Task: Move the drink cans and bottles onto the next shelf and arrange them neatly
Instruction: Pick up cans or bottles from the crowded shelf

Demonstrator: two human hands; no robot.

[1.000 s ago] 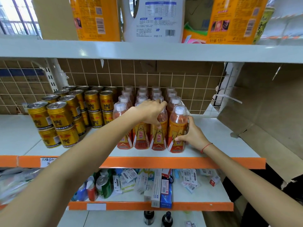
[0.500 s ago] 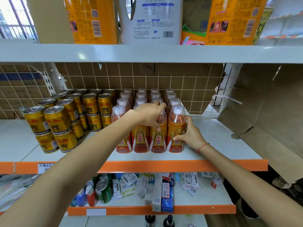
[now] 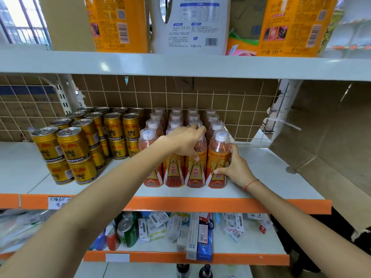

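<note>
Here, at the left of the white shelf (image 3: 267, 169) with its orange front edge, gold drink cans (image 3: 74, 149) stand stacked two high in rows running back to the wire grid. Just beside them to the right, orange drink bottles (image 3: 174, 125) with white caps stand upright in four columns. The left hand (image 3: 185, 140) reaches over the front row, fingers curled down around the neck of the third bottle (image 3: 195, 169), grasping it. To its right, the right hand (image 3: 234, 167) grips the outer side of the end bottle (image 3: 217, 165), thumb across the label and fingers wrapped behind; a red string sits at that wrist. Right of the bottles the shelf surface meets a cardboard panel (image 3: 329, 137).
</note>
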